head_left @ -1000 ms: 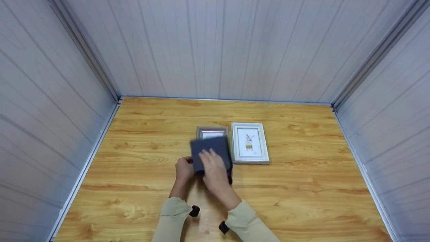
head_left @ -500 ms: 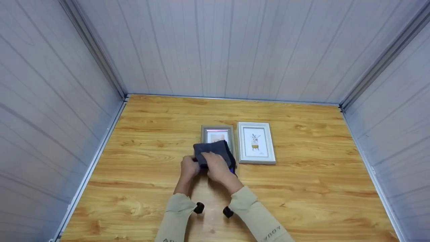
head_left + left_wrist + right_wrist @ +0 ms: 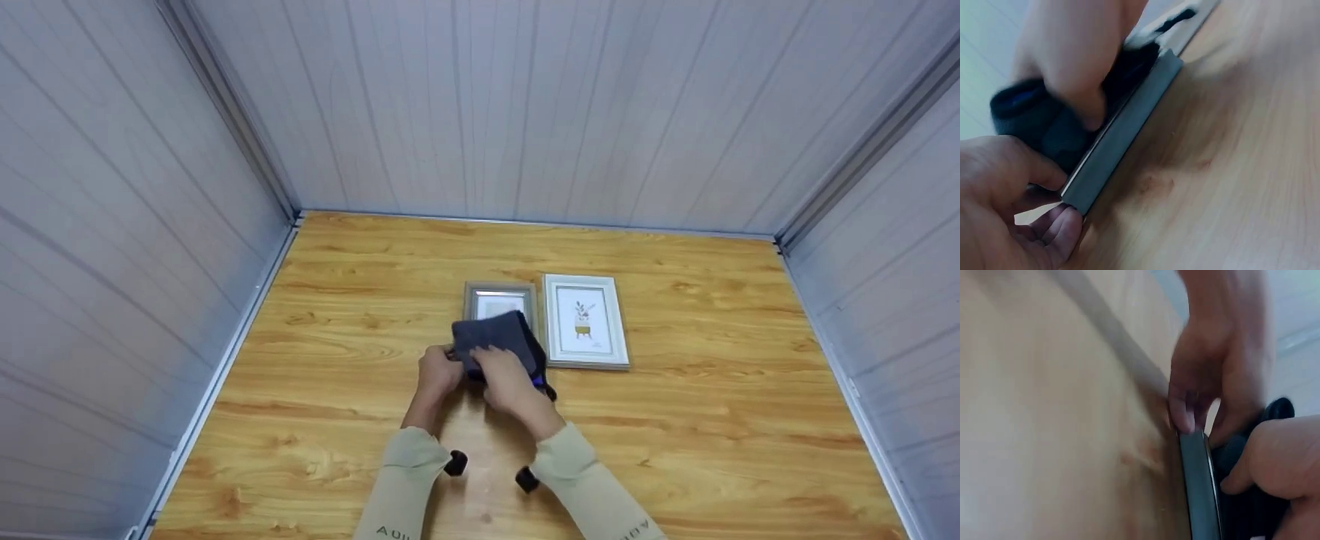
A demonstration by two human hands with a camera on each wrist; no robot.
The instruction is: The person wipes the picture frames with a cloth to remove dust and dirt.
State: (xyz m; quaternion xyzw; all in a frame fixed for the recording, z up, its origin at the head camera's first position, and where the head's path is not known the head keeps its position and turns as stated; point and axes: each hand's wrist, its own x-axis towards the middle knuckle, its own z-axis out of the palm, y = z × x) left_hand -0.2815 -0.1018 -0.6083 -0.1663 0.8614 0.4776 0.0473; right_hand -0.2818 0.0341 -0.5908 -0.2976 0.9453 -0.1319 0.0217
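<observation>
Dark grey-blue cloth (image 3: 491, 331), folded and bunched, lies over the near part of a small grey-brown picture frame (image 3: 501, 286). My right hand (image 3: 511, 381) grips this cloth against the frame's face, fingers on top and thumb at its near side. With thumb and fingers, my left hand (image 3: 440, 373) pinches the frame's near left corner. In the left wrist view, the frame's side edge (image 3: 1126, 132) runs close along the table, and the cloth (image 3: 1053, 121) bulges above it. Most of the picture is hidden beneath cloth and hand.
A larger white picture frame (image 3: 585, 322) with a potted-plant print lies flat just right of the small one. The wood-grain table (image 3: 697, 420) is bounded by pale panel walls (image 3: 487, 112) at the back and both sides.
The right hand and cloth have slid over the small frame toward its near end, and the cloth has become more bunched. The left hand keeps its corner hold. The head view has shifted slightly.
</observation>
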